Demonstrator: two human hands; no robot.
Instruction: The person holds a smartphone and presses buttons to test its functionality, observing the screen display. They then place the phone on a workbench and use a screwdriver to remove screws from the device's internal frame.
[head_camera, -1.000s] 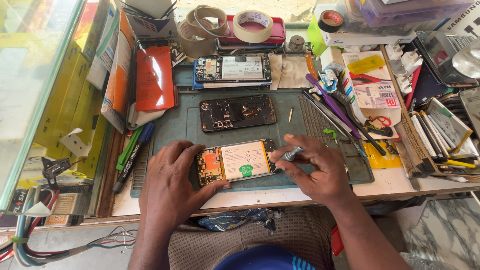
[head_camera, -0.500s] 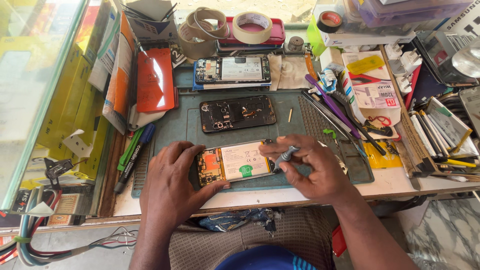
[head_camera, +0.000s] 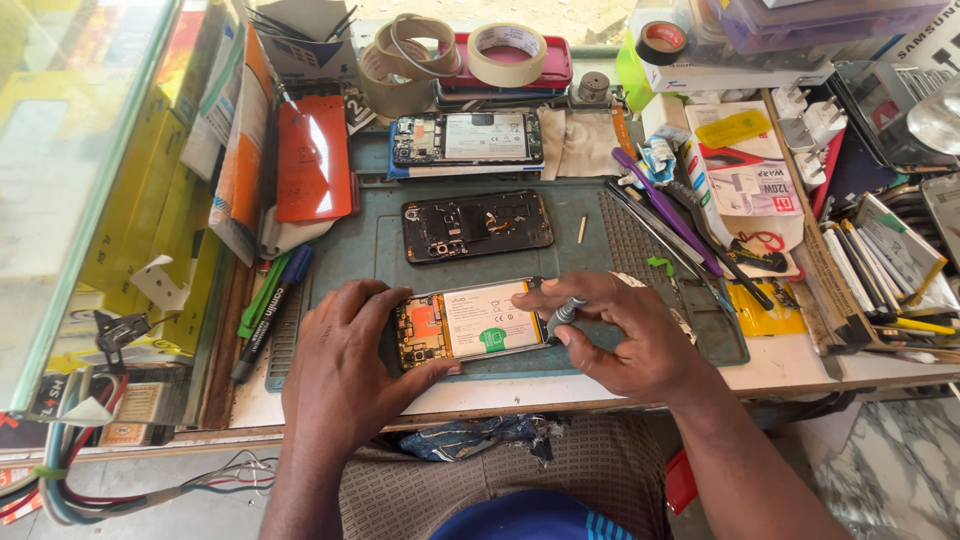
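An opened phone (head_camera: 470, 322) with a white battery and orange circuit parts lies on the grey-green repair mat (head_camera: 370, 250). My left hand (head_camera: 345, 365) holds it steady by its left end and near edge. My right hand (head_camera: 630, 335) grips a small grey screwdriver (head_camera: 562, 316), its tip at the phone's right end. Just beyond lies a black phone back frame (head_camera: 476, 225), and farther back a second opened phone (head_camera: 468, 138).
Tweezers and a purple tool (head_camera: 665, 215) lie right of the mat. Tape rolls (head_camera: 505, 52) and a red case stand at the back. An orange phone cover (head_camera: 312, 160) and pens (head_camera: 270, 300) are on the left beside a glass cabinet (head_camera: 70, 170). Packets and cards crowd the right.
My right hand with the screwdriver has shifted slightly left, closer to the phone's right end. My left hand keeps its hold on the phone.
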